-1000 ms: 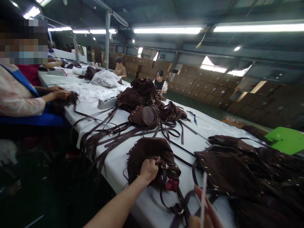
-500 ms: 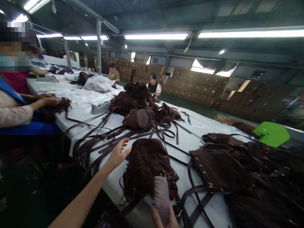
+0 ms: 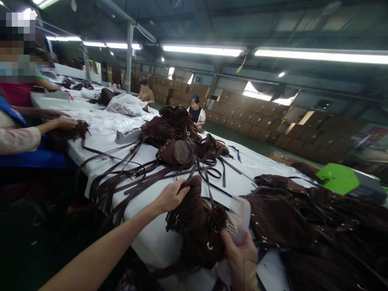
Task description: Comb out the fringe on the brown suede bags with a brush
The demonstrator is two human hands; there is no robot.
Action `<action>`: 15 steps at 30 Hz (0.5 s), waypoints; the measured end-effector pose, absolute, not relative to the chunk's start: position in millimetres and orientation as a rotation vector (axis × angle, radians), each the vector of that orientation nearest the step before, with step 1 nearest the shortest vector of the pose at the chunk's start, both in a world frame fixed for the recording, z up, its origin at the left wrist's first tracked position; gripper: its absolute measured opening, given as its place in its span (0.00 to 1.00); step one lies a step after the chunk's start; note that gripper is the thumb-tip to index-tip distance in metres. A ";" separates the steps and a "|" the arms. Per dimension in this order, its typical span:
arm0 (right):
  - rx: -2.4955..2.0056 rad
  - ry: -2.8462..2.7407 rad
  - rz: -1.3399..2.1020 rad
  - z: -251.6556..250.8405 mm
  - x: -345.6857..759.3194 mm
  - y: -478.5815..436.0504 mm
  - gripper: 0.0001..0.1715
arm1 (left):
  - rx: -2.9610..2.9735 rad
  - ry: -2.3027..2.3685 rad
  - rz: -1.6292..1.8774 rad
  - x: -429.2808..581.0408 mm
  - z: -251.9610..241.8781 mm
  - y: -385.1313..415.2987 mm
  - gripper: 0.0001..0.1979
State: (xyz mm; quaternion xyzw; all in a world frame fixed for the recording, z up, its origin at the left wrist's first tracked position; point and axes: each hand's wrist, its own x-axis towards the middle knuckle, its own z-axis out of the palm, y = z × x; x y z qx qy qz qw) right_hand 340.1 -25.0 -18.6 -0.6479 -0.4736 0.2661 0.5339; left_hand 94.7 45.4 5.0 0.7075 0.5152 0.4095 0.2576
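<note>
A dark brown fringed bag (image 3: pixel 201 226) with metal eyelets is at the near edge of the white table, tilted between my hands. My left hand (image 3: pixel 171 196) pinches its upper left edge between thumb and fingers. In my right hand (image 3: pixel 241 252) is a pale, translucent comb (image 3: pixel 242 214), its teeth facing left. The thumb of that hand lies against the bag's right side near the eyelets. Part of the bag's underside is hidden in shadow.
A heap of brown bags (image 3: pixel 177 137) with long straps lies ahead on the table (image 3: pixel 142 206). More bags (image 3: pixel 281 218) are piled at right, near a green panel (image 3: pixel 339 178). A co-worker's hands (image 3: pixel 65 121) hold brown fringe at left. Cartons (image 3: pixel 248 113) line the back.
My left hand has moved right and closed on the bag, which is now turned and tilted. My right hand has swung the comb up and right, off the bag's front.
</note>
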 end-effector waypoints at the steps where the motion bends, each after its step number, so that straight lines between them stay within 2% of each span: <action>1: -1.539 -1.148 0.619 -1.8 346.8 -26.0 0.32 | 1.965 1.405 1.118 93.5 21.4 39.0 0.07; 4: -1.655 -1.234 0.429 38.8 364.1 -27.1 0.26 | 2.078 1.457 1.062 88.4 53.6 27.4 0.08; 6: -1.809 -1.325 0.201 43.1 370.5 -20.6 0.25 | 2.089 1.540 0.929 88.0 49.8 30.5 0.08; 9: -2.060 -1.576 -0.049 6.0 367.8 1.4 0.25 | 2.004 1.714 0.763 96.5 7.6 47.6 0.09; 13: -2.142 -1.880 0.102 -71.1 352.1 29.6 0.24 | 1.875 1.808 0.792 111.4 -67.8 69.0 0.13; 15: -2.110 -1.922 0.160 -94.0 348.0 36.2 0.25 | 1.794 1.803 0.819 112.3 -94.9 76.8 0.13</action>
